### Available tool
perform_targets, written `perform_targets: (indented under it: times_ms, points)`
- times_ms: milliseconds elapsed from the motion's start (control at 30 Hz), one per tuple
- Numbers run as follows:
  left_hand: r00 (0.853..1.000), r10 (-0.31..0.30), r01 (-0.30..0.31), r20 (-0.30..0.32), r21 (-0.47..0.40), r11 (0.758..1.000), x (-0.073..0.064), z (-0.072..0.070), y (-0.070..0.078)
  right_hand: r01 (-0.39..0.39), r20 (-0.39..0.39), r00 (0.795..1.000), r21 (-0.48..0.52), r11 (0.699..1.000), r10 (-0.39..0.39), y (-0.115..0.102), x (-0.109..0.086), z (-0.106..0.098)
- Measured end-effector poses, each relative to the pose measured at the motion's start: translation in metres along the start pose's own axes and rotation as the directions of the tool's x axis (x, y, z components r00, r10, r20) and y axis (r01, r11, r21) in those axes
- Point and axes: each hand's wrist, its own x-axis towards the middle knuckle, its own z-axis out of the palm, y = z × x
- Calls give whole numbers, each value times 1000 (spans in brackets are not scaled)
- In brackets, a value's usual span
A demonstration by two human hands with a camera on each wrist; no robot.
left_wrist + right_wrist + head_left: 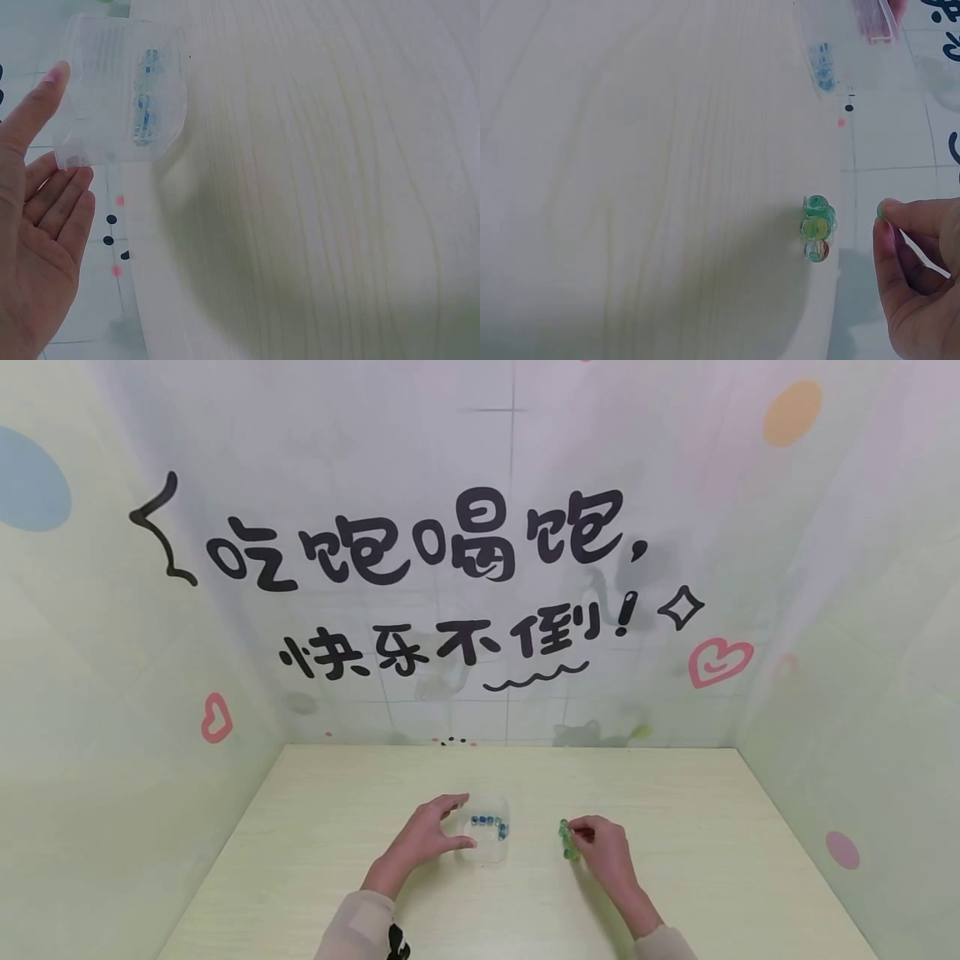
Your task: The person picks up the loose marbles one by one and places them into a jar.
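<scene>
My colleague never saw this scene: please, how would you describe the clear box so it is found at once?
On the pale table, look to the left hand. Against that hand is the clear box. Unlike the loose green marbles near the right hand, it is squarish and holds mostly blue marbles.

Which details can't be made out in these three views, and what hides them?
- Head: the whole black thing by the left sleeve; cut off by the bottom edge.
- Left wrist: the exact count of boxed marbles; blurred through the cloudy box.
- Right wrist: most of the pinched marble; covered by the right hand.
- Right wrist: how many loose marbles there are; they overlap.
</scene>
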Motion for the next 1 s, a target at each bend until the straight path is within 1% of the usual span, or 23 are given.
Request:
perform_targets:
  times_ms: [267, 533, 767, 1000]
  points:
    - [1000, 0, 0, 0, -9, 1000, -1, -1, 1, 23, -1, 1000, 31, 999, -23, -6, -1, 3]
    - [1000, -4, 3, -3, -11, 1000, -2, -1, 1, 9, 6, 1000, 44, 999, -9, -10, 1, 8]
    - [1000, 3, -3, -4, -16, 1000, -2, -2, 2, 39, 11, 999, 58, 998, -40, -14, 0, 9]
    - [1000, 7, -7, -4, -15, 1000, -2, 0, 0, 46, 17, 999, 61, 997, -47, -17, 0, 12]
